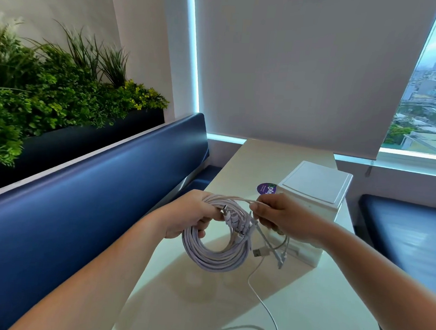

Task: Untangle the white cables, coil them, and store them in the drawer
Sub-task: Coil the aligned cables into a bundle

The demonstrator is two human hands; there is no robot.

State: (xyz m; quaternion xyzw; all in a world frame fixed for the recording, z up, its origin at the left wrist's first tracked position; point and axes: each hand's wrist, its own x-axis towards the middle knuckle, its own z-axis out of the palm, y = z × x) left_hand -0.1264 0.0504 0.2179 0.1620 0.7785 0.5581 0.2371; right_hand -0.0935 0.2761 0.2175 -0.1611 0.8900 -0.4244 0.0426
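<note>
- A person's left hand grips a coil of white cables over a pale table, with the fingers curled round the top of the loop.
- The right hand pinches 1 strand that runs across from the top of the coil. Its fingertips are closed on the strand just beside the left hand.
- The coil hangs roughly upright from the left hand and casts a shadow on the tabletop. Whether its lower arc touches the surface cannot be told.
- Several connector ends dangle between the 2 hands, and a USB plug hangs just right of the coil.
- 1 loose cable trails from the bundle down across the table toward the near edge.
- A white drawer unit stands on the table just behind the right hand. The hand covers part of its front, so it cannot be told whether any drawer is open.
- A round purple sticker lies on the table beside the unit's left side.
- A blue bench runs along the left, with green plants in a dark planter behind it.
- A lowered blind covers most of the window, and city rooftops show at far right.
</note>
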